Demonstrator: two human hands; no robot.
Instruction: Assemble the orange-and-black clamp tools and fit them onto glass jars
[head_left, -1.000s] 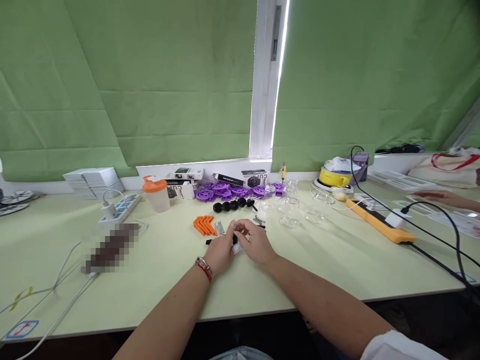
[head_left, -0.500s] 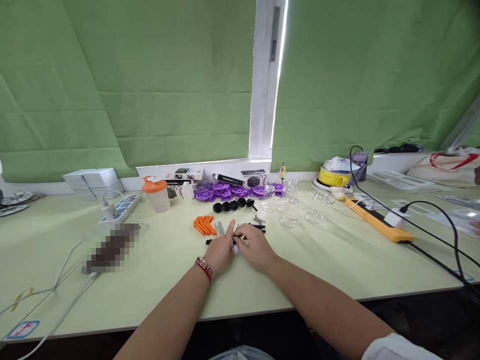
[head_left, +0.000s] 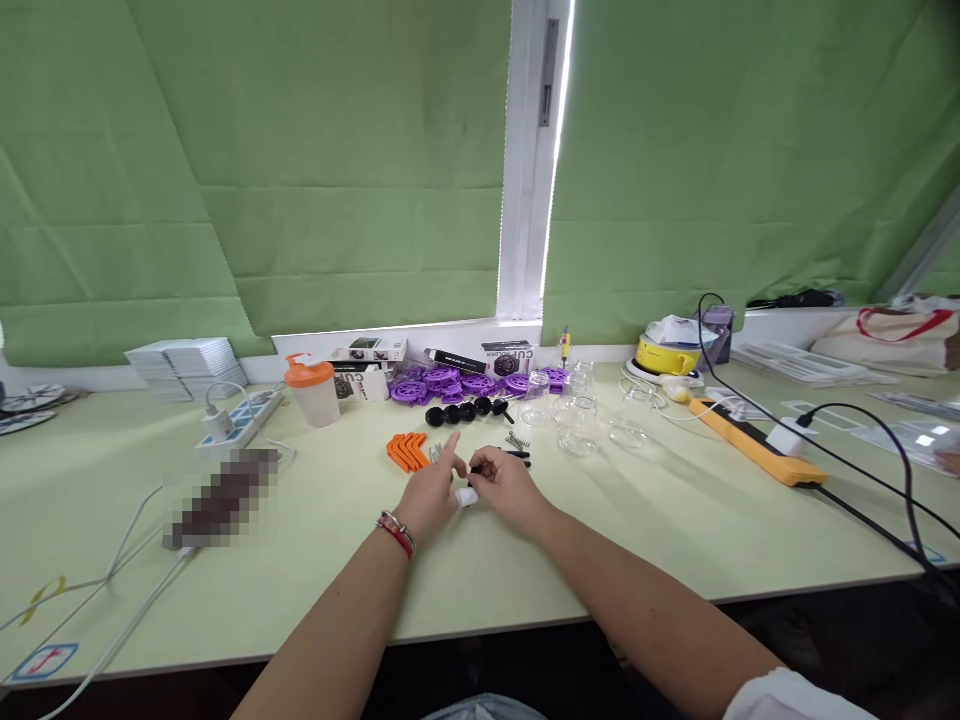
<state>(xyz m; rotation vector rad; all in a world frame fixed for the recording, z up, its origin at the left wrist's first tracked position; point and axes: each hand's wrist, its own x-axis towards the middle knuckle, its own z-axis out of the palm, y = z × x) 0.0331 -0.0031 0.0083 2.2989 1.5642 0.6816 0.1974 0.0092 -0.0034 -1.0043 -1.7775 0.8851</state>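
My right hand (head_left: 511, 488) pinches a small black part (head_left: 473, 479) between thumb and fingertips, above the table. Just left of it, my left hand (head_left: 429, 496) has its thumb raised and its fingers curled at a small white piece (head_left: 466, 497). Exactly how the white piece meets the black part cannot be made out. Beyond my left hand lie orange bent strips (head_left: 409, 451) and metal pins (head_left: 436, 453), partly hidden by the fingers. Black rods (head_left: 519, 457) and small metal springs (head_left: 516, 440) lie behind my right hand.
Black round-headed parts (head_left: 466, 411) line up before purple wheel-like parts (head_left: 442, 382) and boxes (head_left: 510, 357). Clear cups (head_left: 577, 440) stand right of centre. An orange-lidded shaker (head_left: 311, 390) is at left. An orange power strip (head_left: 757, 445) with cables lies at right.
My left hand has shifted left and slightly apart from my right, its thumb sticking up. More of the white piece now shows between the hands. My right hand has barely moved.
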